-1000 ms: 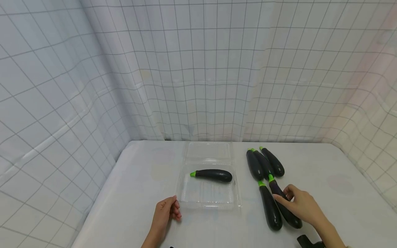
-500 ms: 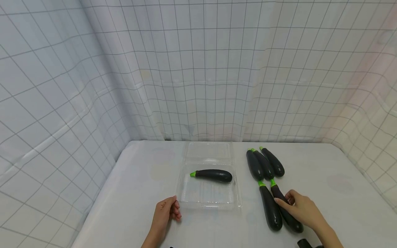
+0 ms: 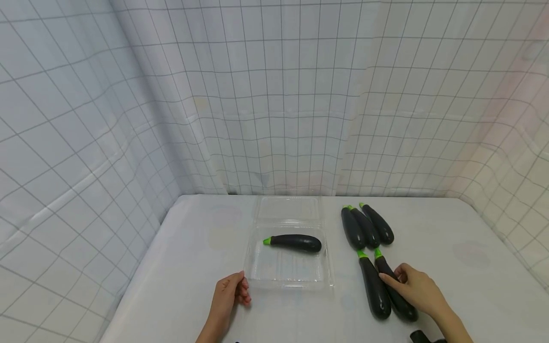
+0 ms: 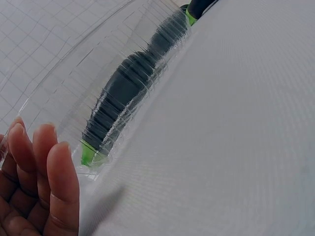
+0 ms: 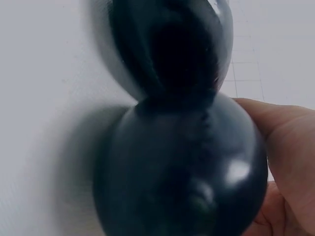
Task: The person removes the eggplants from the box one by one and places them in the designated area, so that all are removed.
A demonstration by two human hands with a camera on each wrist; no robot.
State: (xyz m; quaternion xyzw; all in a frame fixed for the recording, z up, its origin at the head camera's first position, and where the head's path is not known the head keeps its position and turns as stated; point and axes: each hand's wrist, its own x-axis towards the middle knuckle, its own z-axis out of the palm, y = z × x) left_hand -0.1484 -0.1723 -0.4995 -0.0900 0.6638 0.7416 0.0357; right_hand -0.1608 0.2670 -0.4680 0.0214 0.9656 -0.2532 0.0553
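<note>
My right hand (image 3: 418, 288) grips a dark eggplant (image 3: 388, 268) with a green stem, thumb on one side and fingers on the other. In the right wrist view the rounded end of this eggplant (image 5: 182, 167) fills the foreground. A second eggplant (image 3: 375, 290) lies just left of it. My left hand (image 3: 227, 295) is at the near left corner of a clear plastic container (image 3: 283, 276), thumb and forefinger pinching its rim. One eggplant (image 3: 296, 242) lies crosswise inside that container, and shows through its wall in the left wrist view, beyond the fingers (image 4: 61, 172).
Three more eggplants (image 3: 353, 228) lie side by side farther back on the right. The container's lid (image 3: 289, 208) is folded open toward the back. A white cloth covers the table (image 3: 184, 252), and grid-patterned curtains (image 3: 279, 95) stand around it. A black object (image 3: 419, 337) shows beside the right wrist.
The gripped eggplant has shifted slightly toward me, its stem drawing away from the eggplants behind. My right hand moved a little with it. My left hand has stayed in place.
</note>
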